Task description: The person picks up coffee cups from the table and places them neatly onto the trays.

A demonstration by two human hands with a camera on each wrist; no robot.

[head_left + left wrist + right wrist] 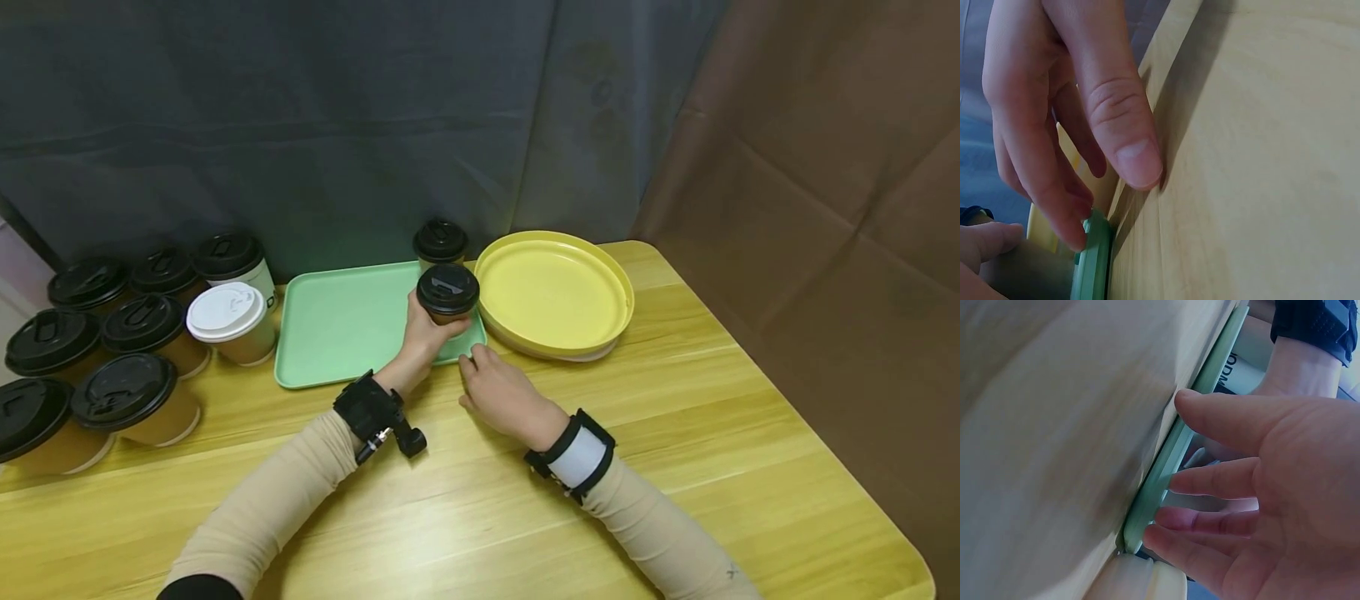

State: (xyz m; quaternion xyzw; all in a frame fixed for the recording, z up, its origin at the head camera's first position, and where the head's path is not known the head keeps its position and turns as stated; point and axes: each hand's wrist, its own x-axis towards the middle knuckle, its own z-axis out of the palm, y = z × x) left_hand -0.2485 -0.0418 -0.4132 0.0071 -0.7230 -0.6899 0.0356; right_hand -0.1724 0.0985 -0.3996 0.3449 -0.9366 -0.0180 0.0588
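My left hand [422, 337] grips a brown paper cup with a black lid [448, 287] over the right end of a green tray [345, 325]; whether the cup rests on it I cannot tell. Directly behind stands another black-lidded cup [440, 240]. My right hand [510, 396] is just off the tray's front right corner. In the right wrist view its fingers [1210, 478] are apart and hold nothing, beside the tray edge [1154, 481]; contact is unclear. The left wrist view shows part of my left hand [985, 244] against the cup [1035, 269], with my right hand [1060, 106] nearby.
Right of the tray lies a round yellow plate [555, 292] on a pale base. Several brown cups with black lids [123, 387] crowd the left side, with a white-lidded cup [232, 321] and a white cup with a black lid [228, 254]. A dark curtain [300, 142] hangs behind.
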